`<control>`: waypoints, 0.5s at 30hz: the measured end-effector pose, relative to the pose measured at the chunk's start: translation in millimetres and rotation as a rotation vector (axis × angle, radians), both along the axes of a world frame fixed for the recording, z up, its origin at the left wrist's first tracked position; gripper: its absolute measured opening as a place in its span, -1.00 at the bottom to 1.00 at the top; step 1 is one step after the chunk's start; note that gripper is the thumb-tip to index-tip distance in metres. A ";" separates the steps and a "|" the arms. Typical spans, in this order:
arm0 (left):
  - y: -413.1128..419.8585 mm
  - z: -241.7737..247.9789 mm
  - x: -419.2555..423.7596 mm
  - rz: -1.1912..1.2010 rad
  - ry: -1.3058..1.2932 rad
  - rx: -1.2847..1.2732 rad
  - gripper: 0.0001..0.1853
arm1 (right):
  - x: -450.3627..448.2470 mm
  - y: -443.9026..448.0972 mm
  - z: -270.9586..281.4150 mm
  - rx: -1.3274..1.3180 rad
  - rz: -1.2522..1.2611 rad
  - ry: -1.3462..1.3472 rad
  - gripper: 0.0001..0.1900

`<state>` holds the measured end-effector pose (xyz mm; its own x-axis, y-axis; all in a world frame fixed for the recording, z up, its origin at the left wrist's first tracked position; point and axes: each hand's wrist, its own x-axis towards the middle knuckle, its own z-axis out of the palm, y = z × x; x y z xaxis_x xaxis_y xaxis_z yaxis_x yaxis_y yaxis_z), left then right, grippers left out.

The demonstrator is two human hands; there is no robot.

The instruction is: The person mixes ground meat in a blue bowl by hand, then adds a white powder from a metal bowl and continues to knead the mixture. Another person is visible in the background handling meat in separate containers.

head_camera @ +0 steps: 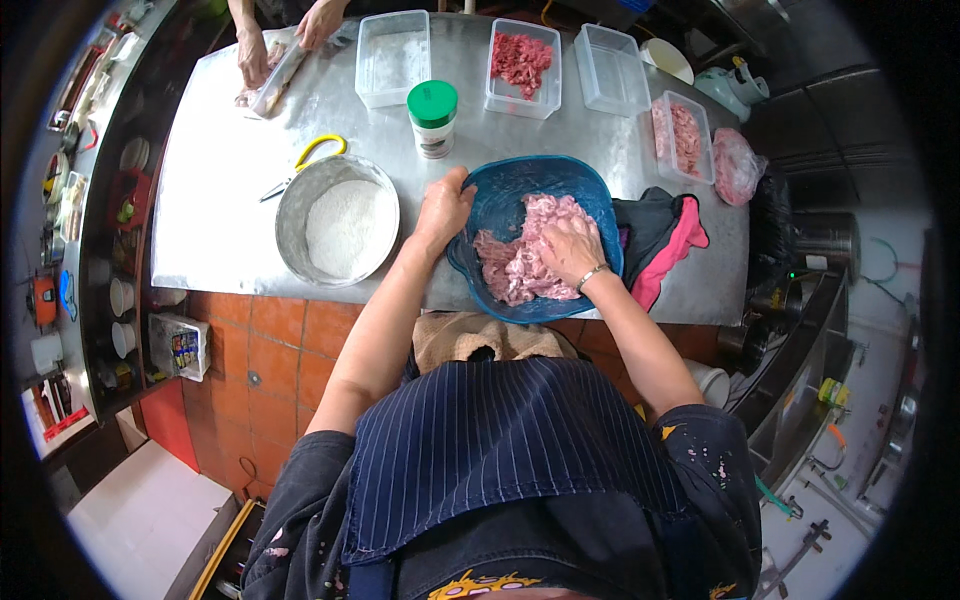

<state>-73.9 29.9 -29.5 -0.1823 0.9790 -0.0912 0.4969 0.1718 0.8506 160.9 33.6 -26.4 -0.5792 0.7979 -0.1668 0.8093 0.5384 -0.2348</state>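
Note:
A blue plastic basin [501,178] sits at the table's near edge, with pale pink raw meat pieces [517,270] inside. My left hand [448,204] grips the basin's left rim. Inside the basin, my right hand [574,251] presses into the meat; its fingertips are partly hidden, so its grip is unclear. To the left stands a round metal bowl [341,225] of white powder. Yellow-handled scissors [319,152] lie behind that bowl. A white jar with a green lid [433,112] stands upright beyond my left hand.
A dark and pink cloth [660,232] lies right of the basin. Along the far side are clear plastic containers [394,60], one with red meat [521,64]. At right are another meat container [682,139] and a bagged pink item [737,166]. Another person's hands [255,56] work at far left.

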 end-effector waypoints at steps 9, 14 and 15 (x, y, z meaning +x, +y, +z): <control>5.7 -0.1 -2.8 -0.035 -0.007 0.001 -0.86 | 0.8 36.8 -3.6 -0.050 -0.285 0.277 -0.66; 9.6 -0.4 8.0 0.066 0.014 -0.067 -0.85 | -51.5 34.0 -17.4 -0.560 -0.230 0.288 -0.56; 8.7 0.2 8.1 0.076 0.012 -0.090 -0.85 | -64.4 17.4 6.6 -0.511 -0.108 0.272 -0.62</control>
<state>-65.8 38.6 -29.3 -0.2578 0.9502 -0.1754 0.4899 0.2849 0.8239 96.5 51.0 -19.8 -0.5751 0.7122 -0.4025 0.7274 0.2201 -0.6499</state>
